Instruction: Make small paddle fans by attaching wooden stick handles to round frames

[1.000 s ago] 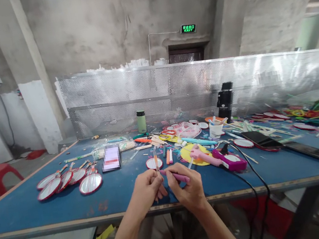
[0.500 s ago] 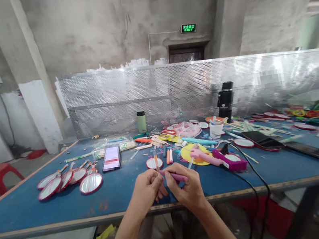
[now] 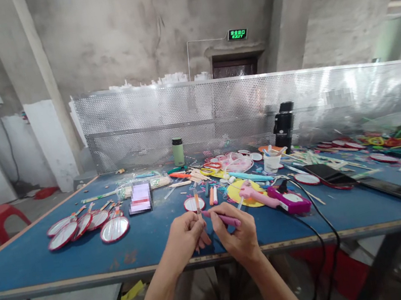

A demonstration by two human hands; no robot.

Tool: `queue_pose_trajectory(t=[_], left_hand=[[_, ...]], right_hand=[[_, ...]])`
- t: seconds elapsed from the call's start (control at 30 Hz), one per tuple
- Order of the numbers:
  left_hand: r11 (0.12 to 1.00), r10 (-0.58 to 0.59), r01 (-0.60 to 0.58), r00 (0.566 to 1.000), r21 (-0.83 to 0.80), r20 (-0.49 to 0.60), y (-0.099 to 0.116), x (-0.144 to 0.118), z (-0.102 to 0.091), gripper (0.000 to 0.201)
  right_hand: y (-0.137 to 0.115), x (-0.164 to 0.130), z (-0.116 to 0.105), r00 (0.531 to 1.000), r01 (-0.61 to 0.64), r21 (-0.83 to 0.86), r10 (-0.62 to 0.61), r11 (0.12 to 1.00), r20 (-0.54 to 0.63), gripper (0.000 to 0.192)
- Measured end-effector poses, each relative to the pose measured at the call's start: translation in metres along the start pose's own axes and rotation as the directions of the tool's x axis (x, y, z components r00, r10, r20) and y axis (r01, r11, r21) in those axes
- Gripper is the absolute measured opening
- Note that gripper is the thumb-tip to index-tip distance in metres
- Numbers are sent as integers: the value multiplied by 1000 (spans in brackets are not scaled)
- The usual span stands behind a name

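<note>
Low centre, just inside the table edge (image 3: 91, 280), left hand (image 3: 184, 237) pinches an upright stick (image 3: 196, 199), right hand (image 3: 237, 233) grips a pink pen (image 3: 222, 218), bare blue tabletop to their left.

Matt blue table top (image 3: 49, 257); shiny perforated metal screen (image 3: 150, 122); glossy plastic glue gun (image 3: 270, 200)

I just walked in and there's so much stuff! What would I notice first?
Probably the two hands at the near table edge: the left hand pinches a thin stick upright, and the right hand holds a pink pen against it. Left on the blue table lies a fan of red-rimmed round mirrors; right of the hands sits a pink glue gun.
</note>
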State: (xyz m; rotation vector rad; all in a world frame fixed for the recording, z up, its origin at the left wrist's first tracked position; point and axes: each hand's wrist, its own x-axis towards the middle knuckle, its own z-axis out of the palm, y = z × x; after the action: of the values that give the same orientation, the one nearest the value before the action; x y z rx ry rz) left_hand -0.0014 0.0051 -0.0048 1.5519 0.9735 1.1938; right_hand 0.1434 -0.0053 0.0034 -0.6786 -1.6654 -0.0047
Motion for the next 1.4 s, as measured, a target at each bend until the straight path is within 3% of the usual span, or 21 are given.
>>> queue_pose_trajectory(t=[1.4], left_hand=[[999, -10, 9, 1000, 35, 6, 1, 1, 1, 30]], right_hand=[[2, 2, 1, 1000, -2, 23, 2, 1000, 16, 13]])
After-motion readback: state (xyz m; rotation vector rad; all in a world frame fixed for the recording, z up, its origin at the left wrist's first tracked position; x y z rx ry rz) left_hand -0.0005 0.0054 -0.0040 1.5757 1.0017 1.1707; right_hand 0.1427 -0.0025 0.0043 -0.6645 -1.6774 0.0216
